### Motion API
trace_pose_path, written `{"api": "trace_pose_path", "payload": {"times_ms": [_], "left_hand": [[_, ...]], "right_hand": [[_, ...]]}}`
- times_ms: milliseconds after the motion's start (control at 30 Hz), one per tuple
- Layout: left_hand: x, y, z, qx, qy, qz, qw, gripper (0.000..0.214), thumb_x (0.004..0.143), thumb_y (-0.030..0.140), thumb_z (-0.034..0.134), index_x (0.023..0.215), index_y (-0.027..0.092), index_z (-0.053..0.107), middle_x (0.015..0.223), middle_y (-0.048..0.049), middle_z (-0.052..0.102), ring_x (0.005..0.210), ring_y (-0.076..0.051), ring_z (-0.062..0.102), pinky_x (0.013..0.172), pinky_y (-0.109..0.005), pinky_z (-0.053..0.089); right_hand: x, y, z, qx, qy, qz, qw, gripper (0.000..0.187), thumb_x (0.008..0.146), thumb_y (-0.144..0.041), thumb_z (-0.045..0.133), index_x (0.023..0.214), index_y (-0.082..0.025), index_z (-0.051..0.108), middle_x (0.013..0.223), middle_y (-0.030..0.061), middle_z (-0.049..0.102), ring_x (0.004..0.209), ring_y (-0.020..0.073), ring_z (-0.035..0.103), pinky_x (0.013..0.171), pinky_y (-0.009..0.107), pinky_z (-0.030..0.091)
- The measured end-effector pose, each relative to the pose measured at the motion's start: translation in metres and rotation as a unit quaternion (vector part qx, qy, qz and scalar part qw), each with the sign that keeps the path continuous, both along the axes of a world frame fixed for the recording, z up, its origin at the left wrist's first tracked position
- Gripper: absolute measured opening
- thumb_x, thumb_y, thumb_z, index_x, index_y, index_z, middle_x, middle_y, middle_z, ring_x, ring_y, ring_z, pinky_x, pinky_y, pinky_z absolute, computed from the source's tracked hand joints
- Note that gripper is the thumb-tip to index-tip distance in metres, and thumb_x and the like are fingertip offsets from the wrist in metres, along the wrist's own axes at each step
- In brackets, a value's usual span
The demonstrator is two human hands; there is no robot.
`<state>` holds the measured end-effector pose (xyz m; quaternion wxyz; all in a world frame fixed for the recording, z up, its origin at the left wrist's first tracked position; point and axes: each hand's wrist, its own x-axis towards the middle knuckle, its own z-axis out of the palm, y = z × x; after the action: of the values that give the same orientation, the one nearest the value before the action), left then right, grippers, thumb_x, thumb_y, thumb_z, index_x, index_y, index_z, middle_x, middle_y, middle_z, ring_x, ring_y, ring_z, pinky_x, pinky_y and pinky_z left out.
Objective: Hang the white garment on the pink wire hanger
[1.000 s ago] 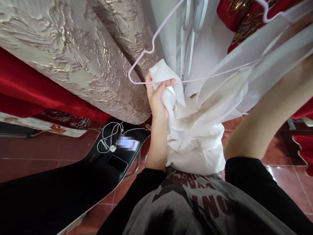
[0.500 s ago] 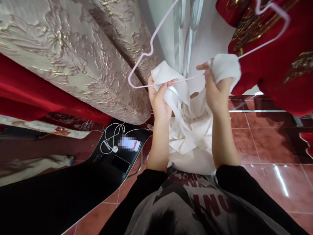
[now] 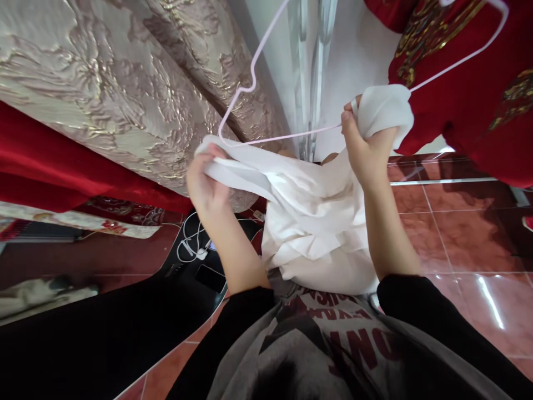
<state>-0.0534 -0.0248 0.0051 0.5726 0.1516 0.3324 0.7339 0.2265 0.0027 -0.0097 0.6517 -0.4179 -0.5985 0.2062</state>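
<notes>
A white garment (image 3: 312, 222) lies bunched over my lap, its upper edge stretched between both hands. My left hand (image 3: 210, 186) is closed on one end of that edge, just below the left corner of the pink clothes hanger (image 3: 287, 135). My right hand (image 3: 368, 147) is wrapped round the hanger's bottom bar, and a fold of the white garment drapes over its knuckles and the bar. Part of the right fingers is hidden by this fold. The bar runs bare between the two hands, above the garment.
Rolls of shiny patterned fabric (image 3: 104, 94) lean at the left, with red cloth (image 3: 50, 166) below. A black seat (image 3: 125, 322) holds a dark phone (image 3: 210, 278) and white earphones (image 3: 191, 244). Red gold-trimmed garments (image 3: 466, 128) hang at the right, above red floor tiles (image 3: 458, 239).
My left hand has let go of the hanger bar and moved left and down, drawing the garment's edge out wide. My right hand stays at the bar, its fingers closed further.
</notes>
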Motion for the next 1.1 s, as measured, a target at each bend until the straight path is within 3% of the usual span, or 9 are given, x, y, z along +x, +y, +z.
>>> {"api": "trace_pose_path", "payload": {"times_ms": [167,333,433,533,633,733,933,1033,1100], "left_hand": [[-0.008,0.012,0.045,0.022,0.058,0.018,0.998,0.043,0.106,0.005,0.028,0.140,0.021,0.048,0.093,-0.0012,0.072,0.137,-0.012,0.047,0.119,-0.032,0.047],[0.014,0.018,0.061,0.126,0.231,-0.031,0.964,0.029,0.092,-0.007,0.042,0.110,0.006,0.060,0.098,-0.0082,0.072,0.118,-0.020,0.064,0.112,-0.037,0.050],[0.021,0.015,0.072,0.179,0.341,-0.084,0.919,0.028,0.085,-0.005,0.053,0.108,0.009,0.063,0.104,-0.0092,0.072,0.107,-0.025,0.070,0.099,-0.041,0.058],[0.018,0.009,0.080,0.171,0.409,-0.129,0.887,0.038,0.074,-0.004,0.067,0.104,0.019,0.068,0.108,-0.0065,0.073,0.108,-0.029,0.069,0.070,-0.033,0.065],[0.009,0.003,0.075,0.167,0.392,-0.126,0.896,0.046,0.061,-0.002,0.070,0.101,0.020,0.071,0.109,-0.0071,0.073,0.108,-0.032,0.069,0.045,-0.019,0.056],[0.003,0.002,0.064,0.157,0.373,-0.122,0.906,0.051,0.055,0.001,0.069,0.101,0.022,0.071,0.114,-0.0079,0.071,0.109,-0.032,0.068,0.042,-0.017,0.053],[0.030,0.022,0.068,0.282,0.384,-0.099,0.874,0.041,0.065,0.001,0.065,0.103,0.016,0.071,0.102,-0.0056,0.066,0.090,-0.020,0.064,0.071,-0.030,0.063],[0.049,0.040,0.074,0.324,0.375,-0.110,0.862,0.025,0.085,-0.001,0.054,0.097,0.013,0.071,0.085,-0.0053,0.059,0.075,-0.016,0.059,0.060,-0.023,0.055],[0.056,0.049,0.074,0.317,0.355,-0.080,0.876,0.028,0.094,0.000,0.047,0.087,0.015,0.070,0.076,-0.0040,0.054,0.066,-0.014,0.055,0.052,-0.020,0.049]], "right_hand": [[-0.001,0.000,-0.002,0.004,-0.014,-0.009,1.000,0.036,0.089,-0.054,0.057,0.102,-0.021,0.059,0.105,0.0061,0.062,0.097,0.0144,0.063,0.092,0.036,0.055],[-0.008,0.001,-0.003,0.027,0.010,-0.024,0.999,0.036,0.088,-0.057,0.060,0.097,-0.022,0.059,0.102,0.0060,0.061,0.100,0.0153,0.063,0.096,0.035,0.055],[-0.008,0.004,-0.003,0.004,0.027,-0.024,0.999,0.038,0.087,-0.057,0.061,0.099,-0.022,0.058,0.104,0.0059,0.060,0.099,0.0148,0.063,0.085,0.031,0.056],[-0.005,0.004,-0.003,0.001,0.028,-0.025,0.999,0.036,0.087,-0.056,0.060,0.100,-0.022,0.056,0.105,0.0053,0.060,0.094,0.0133,0.063,0.079,0.029,0.056],[-0.004,0.004,-0.004,0.008,0.022,-0.020,1.000,0.037,0.088,-0.057,0.059,0.098,-0.022,0.056,0.102,0.0052,0.060,0.091,0.0126,0.062,0.079,0.029,0.056],[-0.006,0.006,-0.005,0.003,0.023,-0.028,0.999,0.040,0.088,-0.060,0.059,0.098,-0.022,0.056,0.102,0.0061,0.059,0.092,0.0129,0.062,0.079,0.029,0.056],[-0.014,0.005,-0.005,-0.014,0.007,-0.029,0.999,0.048,0.088,-0.069,0.054,0.100,-0.022,0.055,0.107,0.0073,0.061,0.093,0.0142,0.062,0.079,0.030,0.056],[-0.017,0.000,-0.006,-0.010,0.003,-0.025,1.000,0.049,0.088,-0.070,0.053,0.102,-0.023,0.055,0.108,0.0074,0.061,0.096,0.0149,0.061,0.088,0.033,0.056],[-0.016,-0.002,-0.006,-0.006,0.005,-0.018,1.000,0.048,0.088,-0.069,0.055,0.101,-0.023,0.056,0.108,0.0071,0.061,0.099,0.0158,0.061,0.094,0.035,0.056]]}}
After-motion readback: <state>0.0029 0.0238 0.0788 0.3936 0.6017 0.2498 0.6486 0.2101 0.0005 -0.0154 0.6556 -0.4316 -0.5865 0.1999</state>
